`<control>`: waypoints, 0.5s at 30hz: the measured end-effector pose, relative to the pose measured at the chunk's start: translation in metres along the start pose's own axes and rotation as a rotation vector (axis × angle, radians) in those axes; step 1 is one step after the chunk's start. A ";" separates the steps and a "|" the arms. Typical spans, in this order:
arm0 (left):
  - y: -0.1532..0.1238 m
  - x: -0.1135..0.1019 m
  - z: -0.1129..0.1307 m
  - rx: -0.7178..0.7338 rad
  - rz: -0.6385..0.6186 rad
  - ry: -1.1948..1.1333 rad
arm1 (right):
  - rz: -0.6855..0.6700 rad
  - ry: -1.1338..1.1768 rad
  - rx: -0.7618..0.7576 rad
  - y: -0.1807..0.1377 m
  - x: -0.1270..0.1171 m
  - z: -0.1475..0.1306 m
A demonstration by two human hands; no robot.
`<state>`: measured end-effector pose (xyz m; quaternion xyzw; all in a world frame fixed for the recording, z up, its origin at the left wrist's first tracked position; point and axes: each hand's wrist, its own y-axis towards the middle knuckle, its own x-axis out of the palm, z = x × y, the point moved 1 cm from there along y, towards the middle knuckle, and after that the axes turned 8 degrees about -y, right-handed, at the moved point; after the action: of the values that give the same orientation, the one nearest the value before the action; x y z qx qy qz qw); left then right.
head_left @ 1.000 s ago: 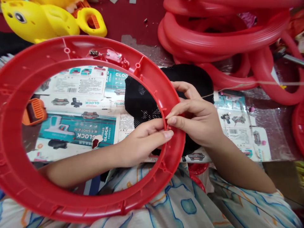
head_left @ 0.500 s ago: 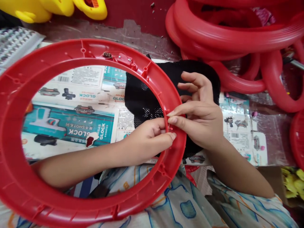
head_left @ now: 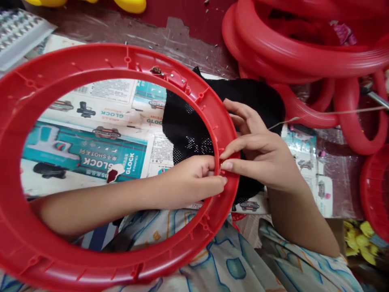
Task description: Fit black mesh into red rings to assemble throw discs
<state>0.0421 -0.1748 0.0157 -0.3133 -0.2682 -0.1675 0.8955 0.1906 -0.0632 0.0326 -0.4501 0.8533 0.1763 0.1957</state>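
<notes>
A large red plastic ring [head_left: 60, 61] lies across my lap and the table edge. My left forearm passes through its opening. My left hand [head_left: 194, 180] is closed in a pinch on the ring's inner rim at the right side. My right hand [head_left: 258, 152] comes from outside, its thumb and forefinger pinched at the same spot on the rim, the other fingers spread. A thin pale string [head_left: 328, 112] runs from my right hand off to the right. A black mesh net [head_left: 258, 97] lies under the ring and my hands.
A stack of red rings [head_left: 304, 48] fills the upper right. Printed toy packaging cards [head_left: 91, 134] cover the table under the ring. A clear blister tray [head_left: 18, 36] sits upper left, yellow toy parts [head_left: 130, 5] at the top, small yellow pieces [head_left: 358, 239] lower right.
The view has shifted, so the ring and table sit higher and more to the right in the picture. Both hands stay pinched at the same rim spot; the string shows again at right.
</notes>
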 end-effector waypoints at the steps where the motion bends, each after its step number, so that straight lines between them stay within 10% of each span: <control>1: 0.000 -0.001 0.000 -0.013 -0.010 -0.001 | -0.001 0.016 -0.003 0.000 0.000 0.000; 15: -0.006 -0.008 0.003 -0.161 -0.055 0.116 | -0.170 -0.081 0.216 -0.005 0.004 -0.006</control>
<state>0.0313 -0.1766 0.0158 -0.3665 -0.2100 -0.2311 0.8765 0.1915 -0.0714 0.0350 -0.4896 0.8174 0.0840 0.2916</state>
